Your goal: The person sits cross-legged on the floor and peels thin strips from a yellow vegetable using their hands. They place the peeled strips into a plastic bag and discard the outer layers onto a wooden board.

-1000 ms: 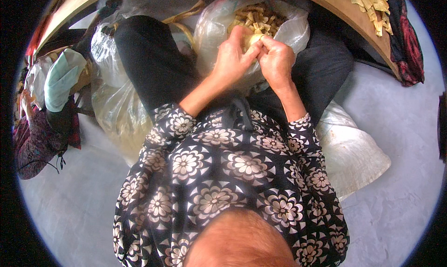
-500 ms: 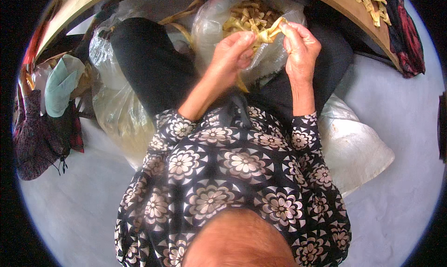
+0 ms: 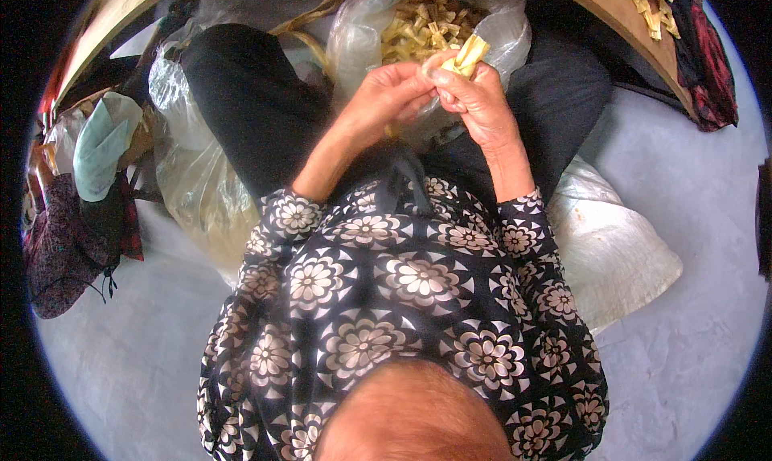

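Observation:
A flat, pale yellow strip (image 3: 470, 53), folded and seemingly knotted, is pinched in my right hand (image 3: 485, 107), one end sticking up past the thumb and fingers. My left hand (image 3: 392, 94) is closed against it from the left, its fingertips meeting the right thumb. A bit of yellow strip (image 3: 391, 130) shows below the left hand; whether it is the same piece is hidden. Just beyond my hands, between my knees, an open clear plastic bag (image 3: 354, 39) holds many short yellow-brown folded pieces (image 3: 434, 23).
A curved wooden board edge (image 3: 615, 23) arches across the front, with yellow pieces (image 3: 650, 3) on its right end. Long strips (image 3: 310, 19) lie beyond my left knee. A clear bag (image 3: 197, 172) sits at my left, a white sack (image 3: 615, 252) at my right. Someone's dark sleeve (image 3: 64, 228) is far left.
My hands have come closer together, the right moving left and slightly down. The yellow strip, stretched between both hands before, is now folded compactly with its end pointing up.

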Motion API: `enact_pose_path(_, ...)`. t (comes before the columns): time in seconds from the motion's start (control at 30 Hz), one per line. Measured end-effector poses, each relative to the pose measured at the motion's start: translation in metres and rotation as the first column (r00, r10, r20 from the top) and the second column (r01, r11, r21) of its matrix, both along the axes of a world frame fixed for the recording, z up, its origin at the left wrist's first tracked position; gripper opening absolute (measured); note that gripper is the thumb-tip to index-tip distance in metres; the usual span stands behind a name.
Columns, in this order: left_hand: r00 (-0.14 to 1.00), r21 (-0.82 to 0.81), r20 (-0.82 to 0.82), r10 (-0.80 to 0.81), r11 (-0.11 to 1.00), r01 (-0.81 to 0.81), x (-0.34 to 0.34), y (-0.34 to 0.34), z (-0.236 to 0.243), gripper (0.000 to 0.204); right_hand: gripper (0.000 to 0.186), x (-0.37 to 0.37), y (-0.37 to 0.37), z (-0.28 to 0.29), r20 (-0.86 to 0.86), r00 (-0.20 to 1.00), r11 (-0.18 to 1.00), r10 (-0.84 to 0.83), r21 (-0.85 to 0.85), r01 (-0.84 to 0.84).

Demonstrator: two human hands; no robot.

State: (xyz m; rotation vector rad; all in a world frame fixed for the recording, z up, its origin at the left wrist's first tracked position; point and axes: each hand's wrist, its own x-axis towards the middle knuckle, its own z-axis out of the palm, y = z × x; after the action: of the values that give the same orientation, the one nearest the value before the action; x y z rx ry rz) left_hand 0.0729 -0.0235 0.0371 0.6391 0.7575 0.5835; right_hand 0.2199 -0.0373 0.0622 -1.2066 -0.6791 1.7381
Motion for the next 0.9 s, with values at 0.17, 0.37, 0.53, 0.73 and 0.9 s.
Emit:
enact_pose_path(0.17,0.994,-0.056,0.075,0.074,0.996,-0.070,-0.002,-0.003,-0.001,0.017,0.011,-0.003,-0.001,0.004,-0.157,0.962,0.967,-0.223,-0.158,0.199)
enact_pose_path(0.37,0.998,-0.065,0.063,0.006,0.998,-0.002,-0.002,-0.006,0.012,0.020,0.010,0.022,-0.012,0.021,-0.308,0.920,0.952,-0.245,-0.254,0.168)
enact_pose_path(0.53,0.978,-0.057,0.168,-0.127,0.989,0.139,-0.010,0.012,0.007,0.035,0.012,0.015,0.006,0.022,-0.174,0.956,0.968,-0.235,-0.128,0.215)
enact_pose_path(0.73,0.986,0.251,-0.112,-0.126,0.956,0.151,-0.026,0.049,0.024,0.045,0.015,0.020,0.034,0.043,-0.015,0.985,0.983,-0.172,0.060,0.173)
enact_pose_path(0.9,0.941,0.518,-0.329,-0.078,0.818,0.249,-0.029,0.072,0.057,0.025,0.015,0.020,0.050,0.059,0.050,0.977,0.968,-0.209,0.152,0.200)
